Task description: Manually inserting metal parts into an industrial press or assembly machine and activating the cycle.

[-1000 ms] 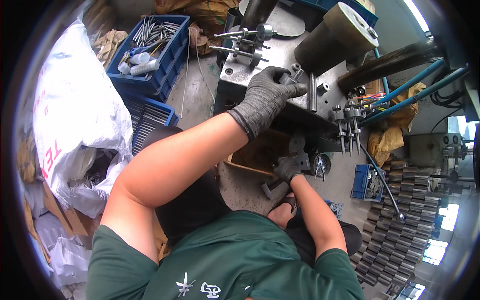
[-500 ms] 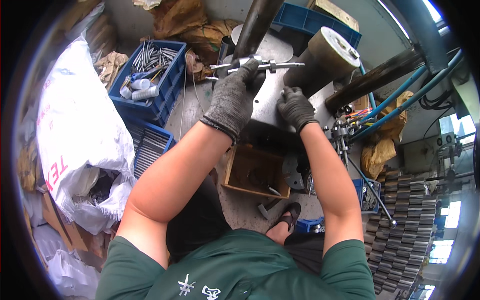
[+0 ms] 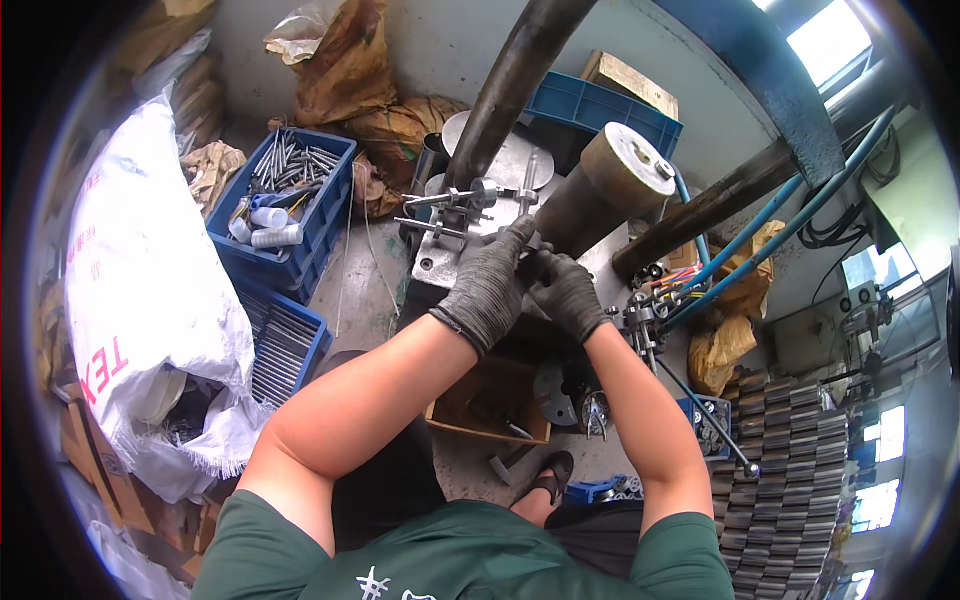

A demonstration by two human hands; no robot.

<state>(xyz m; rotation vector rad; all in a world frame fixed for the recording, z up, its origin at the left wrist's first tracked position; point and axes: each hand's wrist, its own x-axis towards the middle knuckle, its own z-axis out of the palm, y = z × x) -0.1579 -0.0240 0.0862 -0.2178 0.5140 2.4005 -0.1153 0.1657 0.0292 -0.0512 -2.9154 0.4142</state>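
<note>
My left hand [image 3: 492, 285], in a dark grey knitted glove, is closed round a slim metal shaft [image 3: 529, 175] with a collar on it. The shaft's free end points away from me. Close against the left, my gloved right hand [image 3: 572, 295] is closed at the shaft's near end. Whatever sits between its fingers is hidden. Just beyond the hands stands a thick dark metal cylinder [image 3: 588, 195], tilted in view, on a metal machine table [image 3: 432, 265]. Several similar collared shafts [image 3: 450, 215] lie on that table, left of my left hand.
Blue crates of metal rods [image 3: 325, 215] and a white sack [image 3: 150, 270] stand at left. Below the machine is a wooden box [image 3: 490, 432], with a hammer [image 3: 510, 463] on the floor. A dark post [image 3: 510, 90] rises behind; a ball-ended lever [image 3: 715, 425] juts out right.
The shaft in my left hand has turned from lying crosswise to pointing away from me. My right hand has come over to its near end. The whole view has shifted a little.
</note>
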